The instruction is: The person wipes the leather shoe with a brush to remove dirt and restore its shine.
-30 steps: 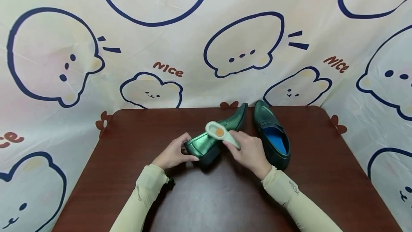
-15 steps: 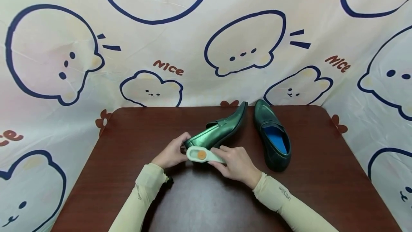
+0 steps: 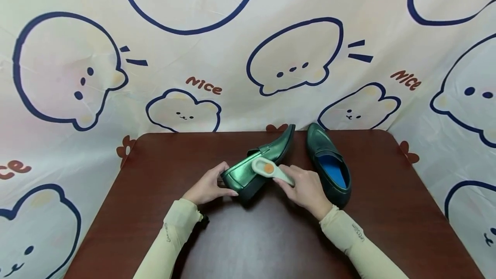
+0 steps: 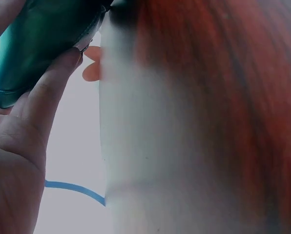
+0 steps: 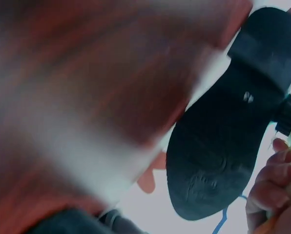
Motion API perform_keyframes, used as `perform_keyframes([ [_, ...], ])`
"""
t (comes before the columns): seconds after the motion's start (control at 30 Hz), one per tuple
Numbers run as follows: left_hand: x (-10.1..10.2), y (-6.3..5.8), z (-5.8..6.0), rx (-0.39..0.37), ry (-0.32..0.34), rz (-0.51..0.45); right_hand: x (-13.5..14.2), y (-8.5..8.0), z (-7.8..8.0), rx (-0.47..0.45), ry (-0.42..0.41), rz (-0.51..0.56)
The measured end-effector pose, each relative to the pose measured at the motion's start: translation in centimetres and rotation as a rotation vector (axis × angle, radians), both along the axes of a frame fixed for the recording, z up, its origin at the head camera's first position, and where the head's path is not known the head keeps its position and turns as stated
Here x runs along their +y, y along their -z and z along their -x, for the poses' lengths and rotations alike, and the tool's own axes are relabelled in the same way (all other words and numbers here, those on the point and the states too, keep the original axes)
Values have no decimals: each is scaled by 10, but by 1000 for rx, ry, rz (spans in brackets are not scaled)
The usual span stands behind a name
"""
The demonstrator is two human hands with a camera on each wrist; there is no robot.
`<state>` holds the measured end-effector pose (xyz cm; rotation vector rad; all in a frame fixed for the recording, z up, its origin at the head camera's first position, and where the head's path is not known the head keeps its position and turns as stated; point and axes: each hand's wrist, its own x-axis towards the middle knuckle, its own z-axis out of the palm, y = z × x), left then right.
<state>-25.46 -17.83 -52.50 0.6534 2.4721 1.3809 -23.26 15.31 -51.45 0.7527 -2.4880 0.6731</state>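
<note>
One green shoe (image 3: 241,174) is held by the left grip (image 3: 208,186); the right grip (image 3: 306,187) grasps a pale-green brush (image 3: 268,167).

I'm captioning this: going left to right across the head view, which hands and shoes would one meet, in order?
Left hand, tilted green shoe in its grip, right hand, other shoe with blue insole.
</note>
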Motion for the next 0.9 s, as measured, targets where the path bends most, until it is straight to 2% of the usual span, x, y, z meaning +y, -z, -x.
perform_keyframes([
  [0.13,-2,5,-1,-5,-2,-12,12,-6,1,18,125,6],
  [0.2,-3,7,0,4,-8,-11,13,-9,1,26,151,8],
  [0.27,-4,7,1,9,-6,-8,10,-12,-1,29,122,9],
  [0.4,-2,6,1,18,1,-5,-8,-13,-10,-14,-48,3],
  [0.5,-2,3,1,33,17,-15,-28,-13,-17,-12,-157,-66],
  [0.57,-1,3,1,44,28,-21,-37,-12,-20,12,-197,-117],
  [0.67,0,3,1,49,41,-26,-43,-11,-21,42,-210,-145],
  [0.9,-2,2,-2,18,8,-20,-36,-8,-14,-8,-162,-78],
])
